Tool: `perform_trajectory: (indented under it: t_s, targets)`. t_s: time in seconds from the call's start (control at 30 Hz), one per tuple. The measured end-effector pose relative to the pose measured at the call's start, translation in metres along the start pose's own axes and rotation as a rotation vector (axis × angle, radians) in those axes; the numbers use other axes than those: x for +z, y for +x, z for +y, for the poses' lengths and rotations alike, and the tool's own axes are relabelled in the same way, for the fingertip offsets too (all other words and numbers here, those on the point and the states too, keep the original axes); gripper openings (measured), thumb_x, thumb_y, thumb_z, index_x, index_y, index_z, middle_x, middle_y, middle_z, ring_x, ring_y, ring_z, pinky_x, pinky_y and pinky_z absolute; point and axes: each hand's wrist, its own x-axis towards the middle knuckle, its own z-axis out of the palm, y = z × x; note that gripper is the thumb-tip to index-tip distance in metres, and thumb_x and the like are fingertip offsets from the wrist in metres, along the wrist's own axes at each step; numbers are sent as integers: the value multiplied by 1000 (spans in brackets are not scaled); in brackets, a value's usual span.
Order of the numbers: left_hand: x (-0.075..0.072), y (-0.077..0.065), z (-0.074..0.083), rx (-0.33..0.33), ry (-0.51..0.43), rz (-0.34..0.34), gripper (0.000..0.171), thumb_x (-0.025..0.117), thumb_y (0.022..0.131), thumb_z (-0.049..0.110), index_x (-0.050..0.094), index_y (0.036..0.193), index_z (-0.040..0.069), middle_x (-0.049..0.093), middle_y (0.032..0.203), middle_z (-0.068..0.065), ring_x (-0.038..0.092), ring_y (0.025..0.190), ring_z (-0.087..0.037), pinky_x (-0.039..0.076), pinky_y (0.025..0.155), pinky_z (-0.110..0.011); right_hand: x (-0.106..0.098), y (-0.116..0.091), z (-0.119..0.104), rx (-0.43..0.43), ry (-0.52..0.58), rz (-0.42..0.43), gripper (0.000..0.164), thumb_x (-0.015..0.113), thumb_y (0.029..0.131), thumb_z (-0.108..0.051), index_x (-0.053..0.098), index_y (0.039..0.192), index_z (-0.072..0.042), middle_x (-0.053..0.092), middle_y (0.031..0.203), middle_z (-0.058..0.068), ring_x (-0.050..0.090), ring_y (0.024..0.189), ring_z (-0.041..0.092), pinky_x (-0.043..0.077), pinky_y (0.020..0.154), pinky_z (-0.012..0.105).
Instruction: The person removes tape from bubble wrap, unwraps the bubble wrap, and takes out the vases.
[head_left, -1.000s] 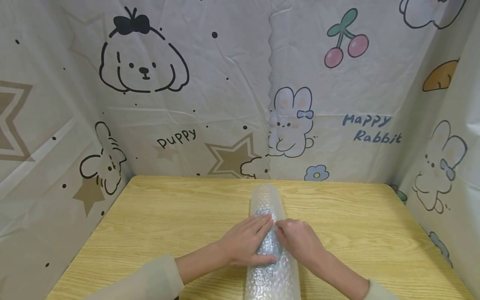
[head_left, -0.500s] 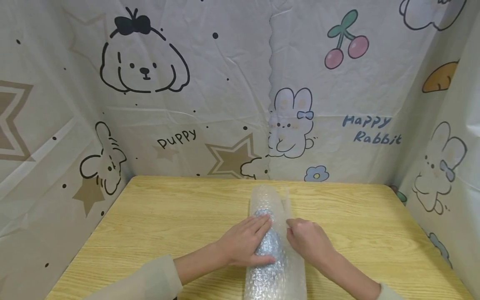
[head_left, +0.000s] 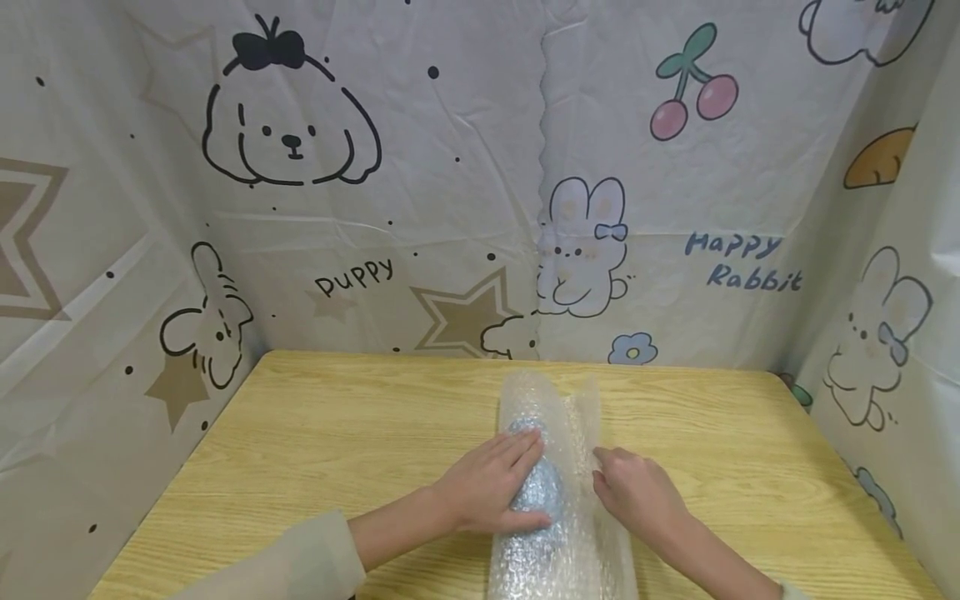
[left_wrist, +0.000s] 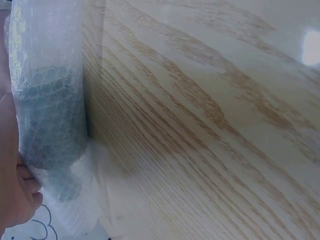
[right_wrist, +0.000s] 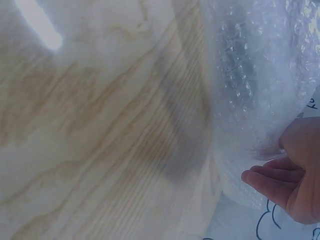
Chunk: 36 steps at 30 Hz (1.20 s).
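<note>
1. Peeling outward was the latest change: the right hand (head_left: 641, 492) had shifted away from the middle of the bubble-wrap roll (head_left: 525, 560), drawing a flap (head_left: 585, 421) with it.
2. One second earlier no loose strip showed beside the roll; half a second later a narrow one did, and now it stood wider along the roll's right side, with a crease between the two.
3. That right hand pinched the flap's outer edge, just right of the roll.
4. The left hand (head_left: 491, 483) had hardly moved; it lay across the top of the roll, fingers extended, thumb spread, pressing rather than clutching.
5. The roll itself kept its place, lengthwise on the table (head_left: 360, 417), its far end toward the printed cloth (head_left: 450, 125).
6. Inside the roll, a bluish object (head_left: 551, 487) showed through the layers, too blurred to identify.
7. For the work in hand, this suggested the outer layer was coming loose while the object remained covered.
</note>
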Motion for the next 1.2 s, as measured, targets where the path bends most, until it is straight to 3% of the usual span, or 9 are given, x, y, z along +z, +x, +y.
perform_trajectory:
  t_s: [0.3,0.63,1.2]
  targets:
    - [-1,0,0,-12,-12,-31,93,36,96,71,33,152,-3,32,157,-19,31,145,-29,25,118,-38,4,-15,11,42,-50,7,41,81,74,-4,69,112,5,69,82,14,60,52,21,50,43,31]
    - [-3,-1,0,-19,-32,-56,93,35,96,71,31,154,-2,30,158,-19,29,146,-29,24,118,-39,4,-25,18,63,-132,0,61,85,72,-11,63,126,6,70,103,18,70,83,32,56,47,34]
    - [-2,-3,-1,-12,-53,-26,93,35,97,71,33,152,-4,31,157,-21,30,145,-31,25,118,-40,6,-36,29,163,-117,-115,68,80,79,-18,53,136,8,66,112,20,68,88,36,56,49,39]
